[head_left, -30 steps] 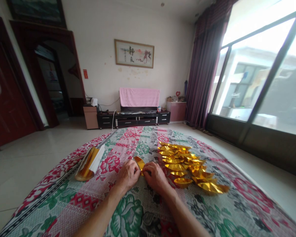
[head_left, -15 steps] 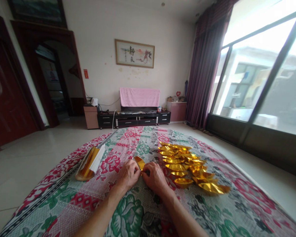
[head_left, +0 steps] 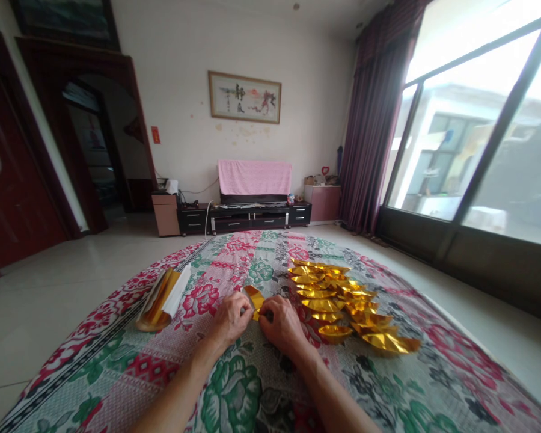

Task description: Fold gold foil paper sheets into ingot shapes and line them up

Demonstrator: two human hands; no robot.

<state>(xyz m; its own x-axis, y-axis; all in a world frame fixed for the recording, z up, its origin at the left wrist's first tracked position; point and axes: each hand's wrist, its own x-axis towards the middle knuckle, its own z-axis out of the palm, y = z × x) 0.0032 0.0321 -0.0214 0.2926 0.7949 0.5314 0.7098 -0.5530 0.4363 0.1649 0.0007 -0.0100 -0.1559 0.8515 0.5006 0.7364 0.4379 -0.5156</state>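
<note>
A small piece of gold foil paper (head_left: 254,295) is between my two hands, over the middle of the flowered cloth. My left hand (head_left: 232,316) has its fingers curled and pinches the paper's left side. On the other side my right hand (head_left: 280,320), also closed, grips the near right edge. Fingers cover part of the paper, so its full shape is hidden. To the right of my hands lie several folded gold paper ingots (head_left: 335,332), set in rough rows. Further left rests a stack of gold paper sheets (head_left: 166,294) in a curled white wrapper.
The patterned tablecloth (head_left: 234,391) covers a round-edged surface. Beyond it stands a low black cabinet (head_left: 250,224) with a pink cloth (head_left: 255,176) draped above. Tiled floor (head_left: 85,264) lies to the left; a purple curtain (head_left: 365,132) and large windows are at the right.
My left hand has shifted slightly left and its fingers have parted a little from the right hand's, showing more gold paper between them. The ingots and the sheet stack have stayed put.
</note>
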